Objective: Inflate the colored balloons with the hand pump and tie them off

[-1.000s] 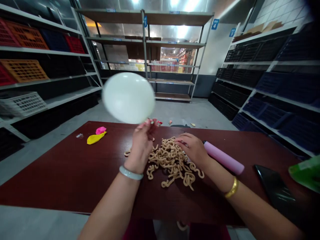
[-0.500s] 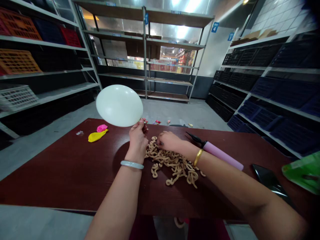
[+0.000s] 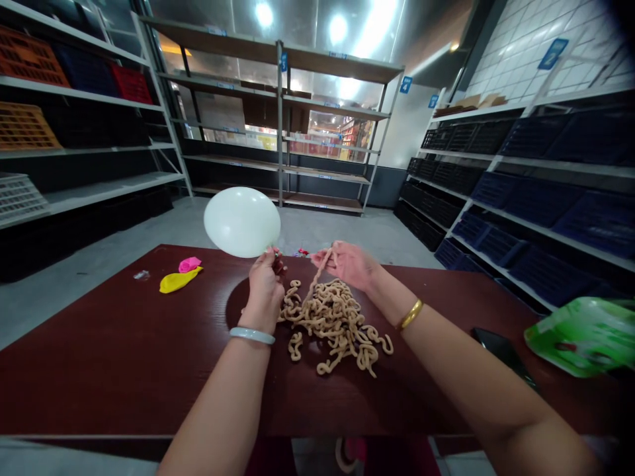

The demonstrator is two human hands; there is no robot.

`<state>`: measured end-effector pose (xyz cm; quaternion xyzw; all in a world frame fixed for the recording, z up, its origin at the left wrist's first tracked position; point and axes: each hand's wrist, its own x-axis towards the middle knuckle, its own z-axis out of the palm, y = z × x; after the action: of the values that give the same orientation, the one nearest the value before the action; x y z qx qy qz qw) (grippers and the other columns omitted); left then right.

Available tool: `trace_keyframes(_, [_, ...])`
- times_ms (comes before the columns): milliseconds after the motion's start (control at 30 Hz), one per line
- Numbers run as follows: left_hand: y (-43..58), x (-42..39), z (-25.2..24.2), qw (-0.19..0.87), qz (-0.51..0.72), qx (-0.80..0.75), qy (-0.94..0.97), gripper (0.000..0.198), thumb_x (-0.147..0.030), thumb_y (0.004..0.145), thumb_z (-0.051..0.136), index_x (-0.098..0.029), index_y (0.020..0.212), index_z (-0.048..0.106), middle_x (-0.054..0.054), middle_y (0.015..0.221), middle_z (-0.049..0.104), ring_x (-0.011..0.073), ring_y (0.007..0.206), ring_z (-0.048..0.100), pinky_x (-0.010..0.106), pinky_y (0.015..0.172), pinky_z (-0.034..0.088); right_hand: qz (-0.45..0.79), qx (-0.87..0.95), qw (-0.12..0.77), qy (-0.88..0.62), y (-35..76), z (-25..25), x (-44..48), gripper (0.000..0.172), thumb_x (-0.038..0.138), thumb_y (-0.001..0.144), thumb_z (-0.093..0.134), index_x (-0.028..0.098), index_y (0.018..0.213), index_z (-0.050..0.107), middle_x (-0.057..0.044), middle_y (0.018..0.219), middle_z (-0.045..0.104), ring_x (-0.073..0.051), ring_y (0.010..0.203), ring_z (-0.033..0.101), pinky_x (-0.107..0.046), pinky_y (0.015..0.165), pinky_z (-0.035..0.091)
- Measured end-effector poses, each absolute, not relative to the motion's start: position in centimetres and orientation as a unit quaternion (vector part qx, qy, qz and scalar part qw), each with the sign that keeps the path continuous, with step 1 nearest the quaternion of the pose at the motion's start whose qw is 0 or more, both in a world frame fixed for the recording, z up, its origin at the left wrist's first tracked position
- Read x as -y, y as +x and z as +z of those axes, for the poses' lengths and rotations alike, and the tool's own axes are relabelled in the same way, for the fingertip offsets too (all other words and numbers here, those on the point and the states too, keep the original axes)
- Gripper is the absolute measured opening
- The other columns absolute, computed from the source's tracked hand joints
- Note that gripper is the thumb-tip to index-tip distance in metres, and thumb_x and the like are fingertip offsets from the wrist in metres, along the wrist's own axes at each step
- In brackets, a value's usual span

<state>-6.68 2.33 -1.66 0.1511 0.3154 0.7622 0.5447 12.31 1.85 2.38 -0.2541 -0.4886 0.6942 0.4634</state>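
Note:
An inflated pale white balloon [image 3: 242, 221] floats up and left from my left hand [image 3: 266, 281], whose fingers pinch it at the neck. My right hand [image 3: 350, 264] is raised over a heap of tan, curly cord [image 3: 337, 311] on the dark red-brown table [image 3: 124, 350]. From its fingers one strand of the cord [image 3: 319, 276] hangs down to the heap. The right fingertips are slightly blurred. A yellow uninflated balloon [image 3: 179, 280] and a pink one [image 3: 189, 264] lie on the table to the left.
A green plastic pouch [image 3: 580, 337] and a dark phone [image 3: 503, 354] lie at the table's right. A small clear scrap [image 3: 141, 274] is at the left. Beyond the table stand metal shelves [image 3: 280, 132], with dark crates [image 3: 520, 205] on the right racks.
My right hand has risen from the heap, lifting a strand of cord. My left hand still pinches the balloon. The view has tilted up, and my right arm now hides the purple pump.

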Motion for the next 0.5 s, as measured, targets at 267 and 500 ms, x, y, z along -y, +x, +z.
trace_keyframes(267, [-5.7, -1.8, -1.6, 0.61, 0.698, -0.309, 0.214, 0.015, -0.021, 0.075, 0.07, -0.016, 0.079, 0.057, 0.004, 0.077, 0.071, 0.0147, 0.067, 0.067, 0.023, 0.056, 0.048, 0.58, 0.628, 0.448, -0.263, 12.4, 4.2, -2.1, 0.023, 0.037, 0.089, 0.058, 0.017, 0.092, 0.068, -0.003, 0.083, 0.065, -0.013, 0.068, 0.054, -0.026, 0.062, 0.042])
trace_keyframes(500, [-3.8, -1.0, -1.9, 0.622, 0.654, -0.316, 0.294, 0.027, -0.027, 0.065, 0.077, -0.014, 0.082, 0.06, 0.002, 0.07, 0.067, 0.0129, 0.056, 0.061, 0.025, 0.053, 0.048, 0.101, 0.917, 0.152, -0.354, 10.3, 5.1, -1.7, 0.021, 0.017, 0.09, 0.054, 0.017, 0.076, 0.069, -0.001, 0.077, 0.069, -0.013, 0.069, 0.056, -0.024, 0.065, 0.036])
